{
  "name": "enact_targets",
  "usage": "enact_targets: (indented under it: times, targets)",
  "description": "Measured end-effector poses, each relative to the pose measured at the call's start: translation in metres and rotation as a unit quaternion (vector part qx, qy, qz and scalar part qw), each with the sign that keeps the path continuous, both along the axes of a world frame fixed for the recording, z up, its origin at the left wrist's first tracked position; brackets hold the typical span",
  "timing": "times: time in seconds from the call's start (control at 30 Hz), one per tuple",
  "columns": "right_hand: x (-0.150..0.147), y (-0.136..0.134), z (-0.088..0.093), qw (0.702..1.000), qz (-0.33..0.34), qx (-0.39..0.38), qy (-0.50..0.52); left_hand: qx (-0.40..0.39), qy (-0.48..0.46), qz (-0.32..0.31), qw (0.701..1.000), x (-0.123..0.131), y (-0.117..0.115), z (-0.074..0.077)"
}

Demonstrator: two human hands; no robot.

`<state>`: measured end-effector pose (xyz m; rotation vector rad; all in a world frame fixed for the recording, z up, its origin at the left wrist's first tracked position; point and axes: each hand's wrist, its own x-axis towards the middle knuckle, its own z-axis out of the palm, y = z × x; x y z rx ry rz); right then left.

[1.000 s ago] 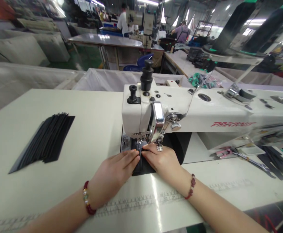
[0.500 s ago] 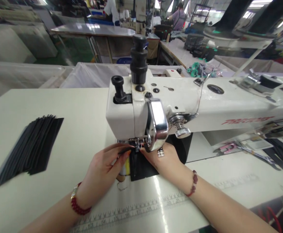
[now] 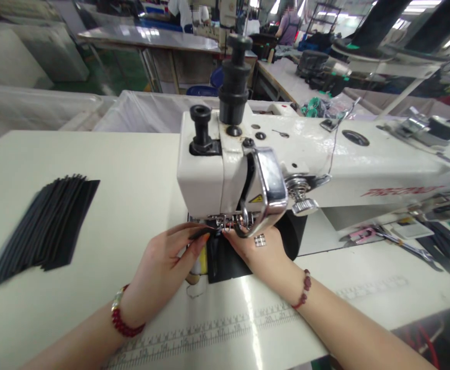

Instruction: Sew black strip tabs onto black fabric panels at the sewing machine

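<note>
A white sewing machine point(image 3: 201, 180) stands in front of me, its needle area low at the left end of the head. Under the presser foot lies a piece of black fabric point(image 3: 228, 264). My left hand point(image 3: 174, 259) pinches a narrow black strip point(image 3: 201, 233) at the left side of the foot, thumb against fingers. On the right, my right hand point(image 3: 263, 252) lies on the black fabric, its fingertips close to the needle and partly hidden behind the chrome guard point(image 3: 273, 180). Whether those fingers grip the fabric I cannot tell.
A fanned stack of black strips point(image 3: 43, 231) lies on the table at left. Pink-handled snips point(image 3: 363, 235), tweezers point(image 3: 406, 246) and more black strips point(image 3: 441, 244) lie at right. A ruler scale point(image 3: 194, 339) runs along the front. Behind are plastic-lined bins point(image 3: 143, 113) and people at work.
The camera view has shifted slightly, so the machine head sits further right and higher in the picture. Both hands stay at the needle area, with the left still pinching the strip.
</note>
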<state>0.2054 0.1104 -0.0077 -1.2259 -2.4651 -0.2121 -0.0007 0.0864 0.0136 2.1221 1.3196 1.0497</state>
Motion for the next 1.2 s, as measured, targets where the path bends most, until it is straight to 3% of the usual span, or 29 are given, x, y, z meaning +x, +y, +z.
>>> enact_targets:
  times: [0.37,0.47,0.57,0.7,0.83,1.07,1.2]
  targets:
    - [-0.002,-0.001,0.008,0.999,-0.001,-0.033,0.024,-0.001,0.030,-0.037,0.999,-0.004,-0.003,-0.003]
    - [-0.002,0.000,0.007,0.998,0.006,-0.041,0.046,0.071,0.091,-0.097,0.989,-0.008,-0.006,-0.010]
    - [-0.003,0.002,0.002,0.995,0.019,-0.043,0.088,0.167,0.187,-0.136,0.959,-0.010,-0.010,-0.019]
    - [-0.003,0.004,-0.005,0.986,0.045,-0.052,0.150,0.224,0.293,-0.137,0.919,-0.007,-0.015,-0.024]
    - [0.004,0.004,-0.010,0.982,0.063,-0.047,0.171,0.243,0.336,-0.130,0.901,0.000,-0.020,-0.021]
    - [0.013,0.002,-0.009,0.985,0.075,-0.055,0.142,0.219,0.374,-0.117,0.894,0.007,-0.026,-0.016]
    - [0.010,0.001,-0.014,0.990,0.045,-0.036,0.132,0.207,0.366,-0.105,0.901,0.009,-0.028,-0.017]
